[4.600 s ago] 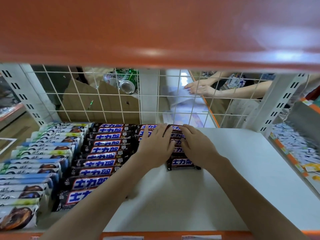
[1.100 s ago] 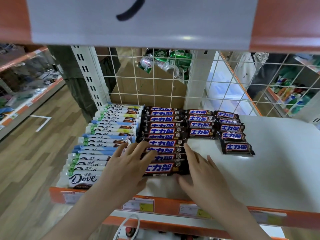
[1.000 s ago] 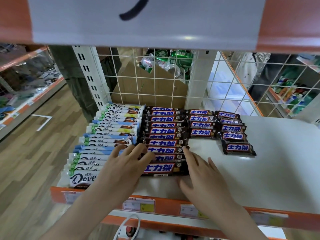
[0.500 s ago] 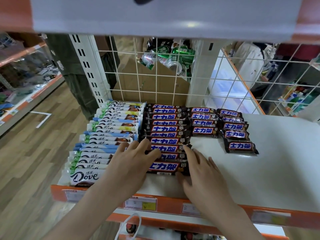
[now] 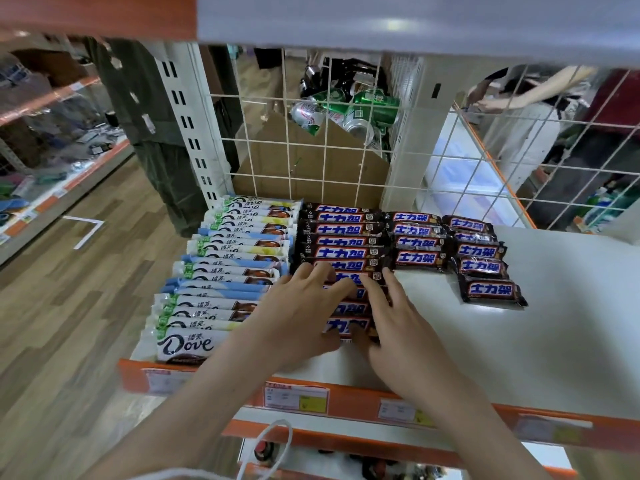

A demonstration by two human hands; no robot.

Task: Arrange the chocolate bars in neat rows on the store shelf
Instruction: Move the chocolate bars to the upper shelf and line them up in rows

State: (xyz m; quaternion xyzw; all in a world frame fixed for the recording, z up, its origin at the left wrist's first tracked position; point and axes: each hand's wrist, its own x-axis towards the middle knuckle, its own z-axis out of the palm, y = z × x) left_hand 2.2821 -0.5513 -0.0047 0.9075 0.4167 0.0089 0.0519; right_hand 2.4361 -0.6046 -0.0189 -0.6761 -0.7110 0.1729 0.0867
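Long column of Snickers bars (image 5: pixel 341 241) on white shelf (image 5: pixel 519 341), each bar's long axis parallel to front edge, column running front to back beside Dove bars (image 5: pixel 228 271), left hand (image 5: pixel 298 315) and right hand (image 5: pixel 398 327) laid flat on front bars, fingers (image 5: pixel 389 282) straight, slightly spread, two shorter Snickers columns (image 5: pixel 481 258) toward back edge.

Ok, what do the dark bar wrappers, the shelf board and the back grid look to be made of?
Dark bar wrappers: glossy plastic film, going by the sheen and crimped ends. Shelf board: probably white-painted metal, smooth with a soft glare; could be laminate. Back grid: thin white-coated wire in square mesh.
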